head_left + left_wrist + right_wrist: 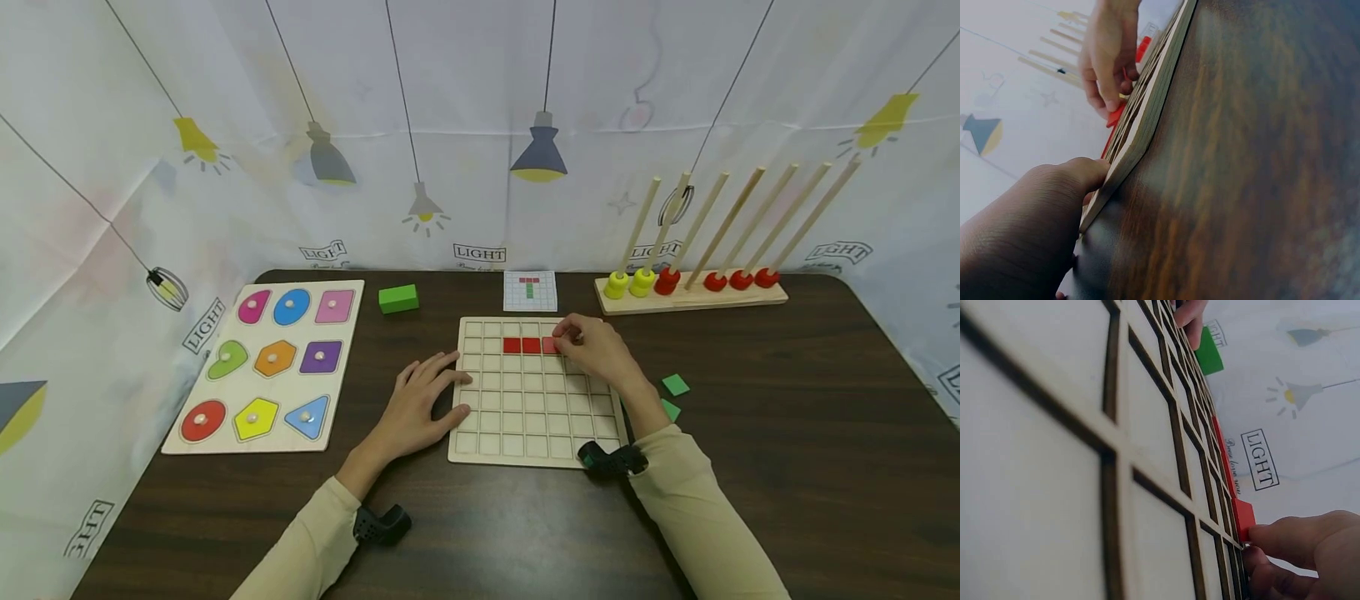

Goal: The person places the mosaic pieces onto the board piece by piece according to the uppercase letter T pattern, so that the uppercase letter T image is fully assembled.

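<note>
A wooden grid board (513, 423) with square cells lies in the middle of the table. My right hand (603, 354) pinches a red square tile (1244, 520) between thumb and fingers at a cell in the board's second row. The tile stands slightly tilted there in the right wrist view. Just to its left, two red tiles (521, 345) sit side by side in their cells. My left hand (416, 404) rests at the board's left edge, fingers spread, with the fingertips on the rim. Behind the board lies a small pattern card (529, 292) printed with red and green squares.
Two green square tiles (675, 384) lie right of the board, by the right forearm. A knobbed shape puzzle (288, 387) fills the left side. A green block (398, 298) sits behind it. A peg stand with rings (693, 302) occupies the back right.
</note>
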The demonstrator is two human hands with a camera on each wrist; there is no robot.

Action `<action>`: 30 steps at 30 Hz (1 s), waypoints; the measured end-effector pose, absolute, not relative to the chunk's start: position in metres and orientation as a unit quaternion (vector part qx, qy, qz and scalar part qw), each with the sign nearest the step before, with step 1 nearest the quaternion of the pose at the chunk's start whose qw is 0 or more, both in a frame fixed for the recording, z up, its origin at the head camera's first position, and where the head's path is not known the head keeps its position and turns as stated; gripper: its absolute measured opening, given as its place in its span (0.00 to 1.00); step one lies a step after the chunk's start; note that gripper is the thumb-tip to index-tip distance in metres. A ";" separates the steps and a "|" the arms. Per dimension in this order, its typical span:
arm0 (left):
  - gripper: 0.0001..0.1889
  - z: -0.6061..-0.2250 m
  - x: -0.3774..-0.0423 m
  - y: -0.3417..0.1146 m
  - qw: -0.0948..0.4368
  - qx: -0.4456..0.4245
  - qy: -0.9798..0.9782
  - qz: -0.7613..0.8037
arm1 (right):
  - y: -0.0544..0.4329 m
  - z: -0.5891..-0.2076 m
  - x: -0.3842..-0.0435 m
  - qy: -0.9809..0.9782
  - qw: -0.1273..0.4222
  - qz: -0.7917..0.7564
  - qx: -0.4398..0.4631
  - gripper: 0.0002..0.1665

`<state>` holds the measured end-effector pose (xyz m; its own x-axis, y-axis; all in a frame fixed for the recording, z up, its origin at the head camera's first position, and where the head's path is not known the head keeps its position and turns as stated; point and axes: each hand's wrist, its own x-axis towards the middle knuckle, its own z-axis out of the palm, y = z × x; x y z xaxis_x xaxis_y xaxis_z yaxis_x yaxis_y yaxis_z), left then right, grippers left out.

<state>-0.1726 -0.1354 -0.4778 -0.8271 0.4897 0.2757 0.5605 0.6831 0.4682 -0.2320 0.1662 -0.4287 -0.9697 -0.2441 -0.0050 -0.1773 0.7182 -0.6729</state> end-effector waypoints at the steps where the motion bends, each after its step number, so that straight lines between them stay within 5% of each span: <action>1: 0.20 -0.478 -0.172 -0.135 0.064 -0.287 -0.915 -0.275 | 0.166 -0.429 -0.232 0.926 0.047 -0.356 -0.113 0.10; 30: 0.20 -0.477 -0.171 -0.135 0.071 -0.291 -0.912 -0.281 | 0.177 -0.424 -0.228 0.919 0.058 -0.372 -0.120 0.16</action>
<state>-0.1713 -0.1348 -0.4768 -0.8209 0.4902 0.2930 0.5701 0.6734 0.4707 -0.2283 0.1772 -0.4236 -0.9645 -0.2634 -0.0174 -0.1772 0.6951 -0.6967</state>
